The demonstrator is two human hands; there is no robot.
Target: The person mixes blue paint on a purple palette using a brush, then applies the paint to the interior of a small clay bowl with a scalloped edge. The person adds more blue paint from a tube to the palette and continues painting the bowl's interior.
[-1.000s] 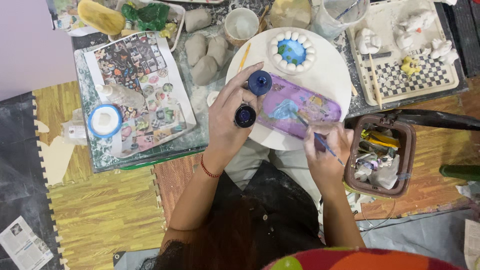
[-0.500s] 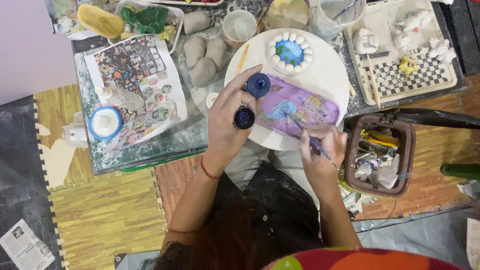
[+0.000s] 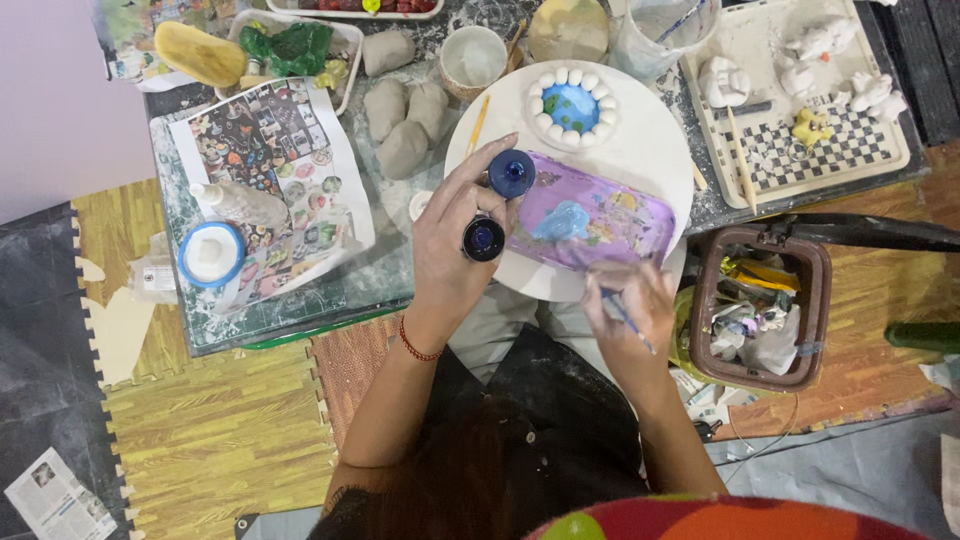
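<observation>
My left hand (image 3: 452,243) holds a small open bottle of dark blue paint (image 3: 484,239) and its blue cap (image 3: 511,172) at the edge of a round white board (image 3: 650,150). On the board lies a purple rectangular palette (image 3: 620,215) with a light blue smear of paint. My right hand (image 3: 630,310) grips a thin paintbrush (image 3: 612,303), its tip on the palette's near edge. Behind the palette sits a round white clay dish (image 3: 571,107) with a blue painted centre.
Grey clay lumps (image 3: 405,125), a cup (image 3: 474,56), a printed sheet (image 3: 265,180) and a white jar with blue rim (image 3: 211,253) lie left. A checkered tray (image 3: 800,150) with white figurines is at right. A brown bin (image 3: 762,310) stands by my right hand.
My right hand has moved the brush left and up, from beside the bin to the palette's near edge. My left hand has kept the bottle and cap in place.
</observation>
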